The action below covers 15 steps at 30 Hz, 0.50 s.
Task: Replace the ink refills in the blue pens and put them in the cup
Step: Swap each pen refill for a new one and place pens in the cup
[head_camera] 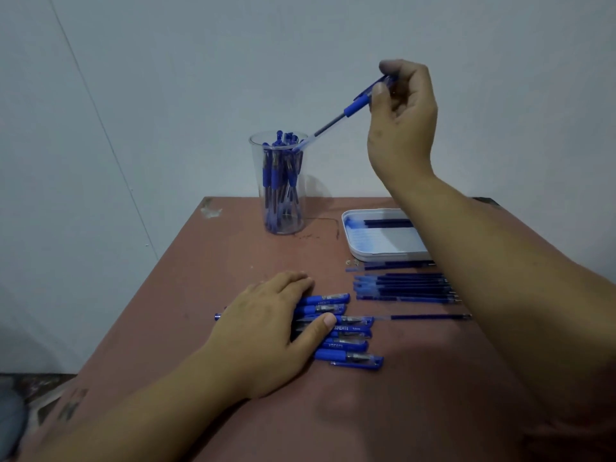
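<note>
Table (233,261) bears cup (283,208), tray (383,243), pens (346,343), refills (406,288).

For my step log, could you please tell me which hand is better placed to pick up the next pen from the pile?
Left. The left hand rests on the pile of pens, while the right hand is raised, pinching a pen whose tip is at the rim of the cup.

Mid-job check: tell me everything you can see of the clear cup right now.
The cup is a tall, clear tumbler, plastic or glass, standing upright on the far part of the reddish table, left of the white tray. Blue pens crowd it on end, some tops above the rim. The held pen, pinched in the grip of the right hand, slants down, tip at the rim's right side; contact is unclear. No hand touches the cup.
</note>
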### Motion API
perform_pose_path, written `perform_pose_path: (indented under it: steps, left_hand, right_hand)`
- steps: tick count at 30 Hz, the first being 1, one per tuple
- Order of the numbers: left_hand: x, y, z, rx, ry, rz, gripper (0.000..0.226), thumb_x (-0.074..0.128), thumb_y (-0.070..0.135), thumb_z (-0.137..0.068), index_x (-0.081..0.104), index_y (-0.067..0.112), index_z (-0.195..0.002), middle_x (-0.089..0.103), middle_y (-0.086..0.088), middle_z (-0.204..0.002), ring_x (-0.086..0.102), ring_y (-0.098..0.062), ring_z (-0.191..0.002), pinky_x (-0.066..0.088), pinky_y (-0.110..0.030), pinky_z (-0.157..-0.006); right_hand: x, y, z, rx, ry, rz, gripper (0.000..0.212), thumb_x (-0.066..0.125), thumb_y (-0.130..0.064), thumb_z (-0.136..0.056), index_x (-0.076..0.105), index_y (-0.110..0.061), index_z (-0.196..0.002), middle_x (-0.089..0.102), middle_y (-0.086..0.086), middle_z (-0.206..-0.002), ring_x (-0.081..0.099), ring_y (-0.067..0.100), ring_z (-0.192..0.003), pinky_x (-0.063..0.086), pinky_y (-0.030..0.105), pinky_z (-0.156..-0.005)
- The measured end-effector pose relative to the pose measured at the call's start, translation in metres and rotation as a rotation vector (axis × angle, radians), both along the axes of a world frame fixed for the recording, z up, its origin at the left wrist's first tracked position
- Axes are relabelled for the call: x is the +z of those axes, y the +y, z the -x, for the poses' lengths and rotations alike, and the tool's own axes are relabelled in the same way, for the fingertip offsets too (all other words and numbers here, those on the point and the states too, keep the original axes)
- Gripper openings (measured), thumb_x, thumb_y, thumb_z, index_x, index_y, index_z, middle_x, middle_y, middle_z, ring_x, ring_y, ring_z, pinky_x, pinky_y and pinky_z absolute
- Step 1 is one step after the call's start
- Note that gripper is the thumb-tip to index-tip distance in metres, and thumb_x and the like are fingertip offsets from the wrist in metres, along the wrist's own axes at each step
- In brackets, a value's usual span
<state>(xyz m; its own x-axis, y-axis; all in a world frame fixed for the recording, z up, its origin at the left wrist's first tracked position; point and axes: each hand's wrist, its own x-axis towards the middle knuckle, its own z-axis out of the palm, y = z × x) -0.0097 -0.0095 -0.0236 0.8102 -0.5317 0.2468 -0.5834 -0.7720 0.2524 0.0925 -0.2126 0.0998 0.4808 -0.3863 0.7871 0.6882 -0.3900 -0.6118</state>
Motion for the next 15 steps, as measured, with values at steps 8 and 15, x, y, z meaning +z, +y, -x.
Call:
perform_pose_path:
  steps: [8, 15]
  left_hand:
    - [0.001, 0.000, 0.001, 0.001, -0.024, -0.022, 0.090, 0.003, 0.079, -0.078, 0.027, 0.035, -0.152, 0.027, 0.023, -0.154, 0.029, 0.004, -0.136, 0.014, -0.011, -0.107]
    - [0.002, 0.001, 0.000, -0.003, -0.018, -0.026, 0.090, 0.002, 0.079, -0.078, 0.027, 0.035, -0.152, 0.027, 0.023, -0.154, 0.030, 0.004, -0.135, 0.015, -0.012, -0.107]
  right_hand:
    - [0.016, 0.004, -0.035, 0.014, 0.002, -0.041, 0.020, 0.052, -0.005, -0.094, 0.049, -0.014, -0.112, 0.058, -0.003, -0.091, 0.056, -0.003, -0.072, 0.049, 0.017, -0.074]
    - [-0.007, 0.013, -0.054, 0.108, 0.209, 0.372, 0.011, 0.063, -0.013, -0.089, 0.056, -0.016, -0.097, 0.060, -0.009, -0.080, 0.056, -0.001, -0.069, 0.047, 0.014, -0.070]
